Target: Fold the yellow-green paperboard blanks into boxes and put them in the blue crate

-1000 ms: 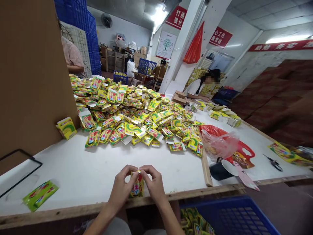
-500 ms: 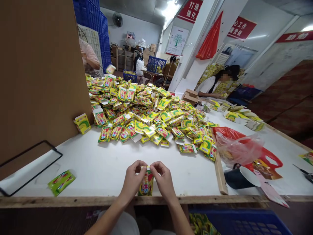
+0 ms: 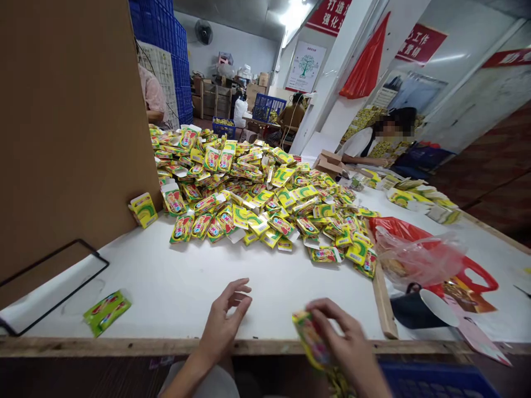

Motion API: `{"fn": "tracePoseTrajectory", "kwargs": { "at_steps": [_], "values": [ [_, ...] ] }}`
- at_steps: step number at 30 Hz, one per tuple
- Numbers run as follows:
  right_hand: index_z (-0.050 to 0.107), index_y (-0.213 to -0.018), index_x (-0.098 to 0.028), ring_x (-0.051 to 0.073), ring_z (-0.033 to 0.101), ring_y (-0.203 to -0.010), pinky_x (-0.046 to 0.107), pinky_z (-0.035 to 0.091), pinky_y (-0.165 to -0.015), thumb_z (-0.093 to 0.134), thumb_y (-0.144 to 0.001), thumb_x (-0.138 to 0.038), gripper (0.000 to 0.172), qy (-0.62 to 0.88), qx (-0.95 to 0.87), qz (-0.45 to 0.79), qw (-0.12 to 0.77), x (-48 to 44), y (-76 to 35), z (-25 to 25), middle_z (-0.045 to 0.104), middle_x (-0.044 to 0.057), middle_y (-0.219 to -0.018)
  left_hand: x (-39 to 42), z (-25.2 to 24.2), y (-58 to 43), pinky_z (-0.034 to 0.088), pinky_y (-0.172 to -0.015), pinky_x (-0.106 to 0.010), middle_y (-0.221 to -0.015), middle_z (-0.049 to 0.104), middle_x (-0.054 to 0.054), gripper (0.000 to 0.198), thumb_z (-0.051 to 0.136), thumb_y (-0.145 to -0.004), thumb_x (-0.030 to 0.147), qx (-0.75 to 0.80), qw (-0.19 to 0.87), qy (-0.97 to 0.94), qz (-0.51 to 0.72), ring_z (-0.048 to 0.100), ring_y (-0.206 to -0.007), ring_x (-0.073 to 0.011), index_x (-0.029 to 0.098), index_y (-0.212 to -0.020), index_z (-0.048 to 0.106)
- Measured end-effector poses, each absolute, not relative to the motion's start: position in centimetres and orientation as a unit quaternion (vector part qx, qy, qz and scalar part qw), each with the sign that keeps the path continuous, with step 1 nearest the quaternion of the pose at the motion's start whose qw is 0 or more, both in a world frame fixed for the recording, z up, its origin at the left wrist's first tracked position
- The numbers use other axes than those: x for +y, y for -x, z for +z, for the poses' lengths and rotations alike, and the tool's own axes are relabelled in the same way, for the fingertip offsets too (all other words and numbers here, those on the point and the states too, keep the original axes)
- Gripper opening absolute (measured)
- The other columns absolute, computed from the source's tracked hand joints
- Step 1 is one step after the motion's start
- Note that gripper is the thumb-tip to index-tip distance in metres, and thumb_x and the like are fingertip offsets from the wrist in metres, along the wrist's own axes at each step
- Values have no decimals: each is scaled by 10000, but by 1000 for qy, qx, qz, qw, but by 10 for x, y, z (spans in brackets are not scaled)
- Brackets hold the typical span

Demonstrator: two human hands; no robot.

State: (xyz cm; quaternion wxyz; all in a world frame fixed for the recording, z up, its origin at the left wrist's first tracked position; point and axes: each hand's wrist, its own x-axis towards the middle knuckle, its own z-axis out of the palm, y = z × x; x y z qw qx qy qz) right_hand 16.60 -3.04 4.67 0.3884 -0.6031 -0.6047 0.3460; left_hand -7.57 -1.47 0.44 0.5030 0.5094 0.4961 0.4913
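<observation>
Holding 1 yellow box (image 3: 308, 338) low, R of ctr, your R hand (image 3: 346, 338) pinches it by the wooden edge (image 3: 271, 347): prob. a 1-hand carry, calling for clearance there; blue crate (image 3: 433, 380) lower R. L hand (image 3: 226, 312), lower ctr, spread; white tabletop (image 3: 174, 287) gives room below box pile (image 3: 240, 215).

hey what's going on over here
A person sits at a white table. Their right hand holds a small yellow-green printed box, slightly blurred, at the table's front edge. Their left hand is empty, fingers loosely curled, near that edge. Beyond the hands lies a big heap of similar boxes, many with flaps open. A green packet lies off to the left.
</observation>
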Motion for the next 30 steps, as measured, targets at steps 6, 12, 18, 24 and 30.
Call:
{"fn": "tracePoseTrajectory", "kwargs": {
  "at_steps": [6,12,18,24,30],
  "values": [
    [625,-1033,-181,233,670,-605,320,512,-552,665,-707,-470,437,619,-548,421,374,17,-205,76,725,87,-742,-11,2,72,482,-744,-295,-866,681,-60,253,532,-823,379,514,510,-536,434,620,-803,-196,192,-940,655],
    [514,-955,-192,214,676,-526,288,494,-449,642,-736,-425,344,604,-425,447,505,141,-111,28,694,39,-612,-15,-2,77,471,-730,-303,-834,669,-50,241,500,-845,366,530,485,-550,426,615,-775,-194,188,-927,640],
    [534,-762,-193,205,647,-592,281,481,-507,617,-748,-402,225,597,-467,362,543,137,-111,33,638,28,-625,-15,-5,79,484,-818,-333,-1054,618,-84,230,511,-852,291,540,430,-527,495,602,-937,-203,196,-1050,583],
    [639,-837,-201,210,615,-861,318,498,-754,545,-844,-196,95,471,-744,212,424,21,-125,43,651,66,-884,-21,-9,72,393,-1019,-405,-1262,490,-78,412,560,-837,206,482,355,-578,555,461,-1208,-225,250,-1229,441],
    [572,-1109,-245,202,612,-988,349,521,-833,525,-843,-29,346,390,-806,124,428,-34,-105,25,641,80,-1053,-34,-21,71,444,-983,-406,-1155,558,-62,371,459,-886,100,401,343,-631,569,550,-1119,-190,273,-1209,398]
  ]
}}
